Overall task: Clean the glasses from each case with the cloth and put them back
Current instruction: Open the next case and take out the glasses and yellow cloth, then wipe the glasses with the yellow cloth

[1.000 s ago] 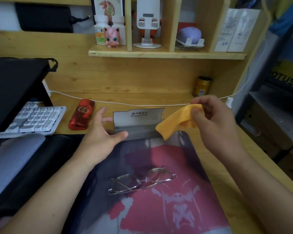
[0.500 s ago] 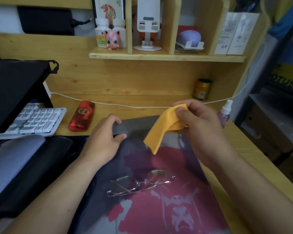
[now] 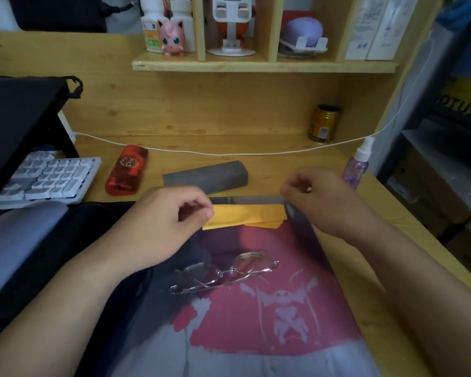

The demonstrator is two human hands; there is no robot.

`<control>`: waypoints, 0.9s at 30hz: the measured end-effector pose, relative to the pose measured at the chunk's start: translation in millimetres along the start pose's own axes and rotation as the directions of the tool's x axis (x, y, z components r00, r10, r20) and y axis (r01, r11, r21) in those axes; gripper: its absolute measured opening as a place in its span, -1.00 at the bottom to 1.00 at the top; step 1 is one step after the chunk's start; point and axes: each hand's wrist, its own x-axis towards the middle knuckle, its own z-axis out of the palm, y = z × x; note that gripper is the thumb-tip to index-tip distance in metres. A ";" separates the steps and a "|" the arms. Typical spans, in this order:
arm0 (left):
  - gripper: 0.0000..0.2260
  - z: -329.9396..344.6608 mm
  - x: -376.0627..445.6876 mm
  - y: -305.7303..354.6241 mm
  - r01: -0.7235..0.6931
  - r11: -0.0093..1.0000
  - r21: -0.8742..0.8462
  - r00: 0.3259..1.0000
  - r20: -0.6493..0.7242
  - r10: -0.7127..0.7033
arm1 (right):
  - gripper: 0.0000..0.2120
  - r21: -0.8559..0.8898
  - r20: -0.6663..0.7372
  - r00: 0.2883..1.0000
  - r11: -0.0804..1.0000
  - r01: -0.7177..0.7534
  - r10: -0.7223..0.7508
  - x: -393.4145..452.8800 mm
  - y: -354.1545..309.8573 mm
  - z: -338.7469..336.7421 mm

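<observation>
— Two hands on one cloth, is that what you have?

— Yes. From my seat the left hand (image 3: 172,221) pinches the left end of the yellow cloth (image 3: 246,217) and the right hand (image 3: 324,202) pinches the right end, with the cloth stretched flat between them at the far edge of the desk mat (image 3: 256,336). Neither hand holds anything else.

— And the glasses?

— The glasses (image 3: 225,272) lie folded on the mat, just nearer me than the cloth, touching neither hand. I judge them light and fragile: thin wire frame, crossed temples, lenses that smear. I'd take them by the bridge or the rim edge, never flat on a lens, and let the soft cloth do the contact. The cloth itself is limp and will sag once one end is let go.

— Where do they go back?

— The grey case (image 3: 206,176) lies shut just beyond the cloth, so it needs opening again. A red case (image 3: 127,170) lies to its left, also shut, near the keyboard (image 3: 46,178).

— Anything in the way?

— A white cable (image 3: 229,153) runs across the desk behind both cases, a spray bottle (image 3: 358,164) stands just beyond the right hand, and a gold can (image 3: 324,123) sits farther back. The bottle is the one I'd watch when the right hand swings out.
</observation>
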 end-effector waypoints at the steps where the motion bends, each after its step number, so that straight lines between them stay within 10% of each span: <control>1: -0.89 -3.8 -2.3 4.1 0.012 0.999 0.035 0.995 0.097 -0.016 | -0.91 0.072 0.117 0.991 0.996 0.058 -0.066 -3.4 -3.8 -2.0; 7: -0.80 -38.5 -11.3 8.6 0.117 0.979 -0.165 0.865 0.502 -0.019 | -0.73 -0.004 0.754 0.642 0.978 0.209 -0.134 -23.7 -9.7 -12.7; 10: -0.72 -49.1 -15.8 -3.8 0.196 0.975 -0.109 0.758 0.647 -0.080 | -0.74 -0.191 0.745 0.667 0.953 0.236 -0.016 -23.2 -3.9 -9.1; 17: -0.70 -44.9 -20.3 -12.8 0.234 0.935 0.266 0.599 0.719 -0.354 | -0.92 0.037 0.697 0.706 0.989 0.140 -0.126 -20.8 -11.3 -5.3; 23: -0.76 -45.7 -10.3 -4.0 0.300 0.941 0.158 0.812 0.476 -0.339 | -0.88 0.450 0.417 0.901 0.889 -0.091 -0.119 -14.1 -13.9 -15.3; 27: -0.77 -21.2 3.5 2.1 0.206 0.919 -0.336 0.950 -0.158 -0.270 | -0.86 0.640 0.303 0.953 0.738 -0.214 0.014 -9.2 -11.9 -14.7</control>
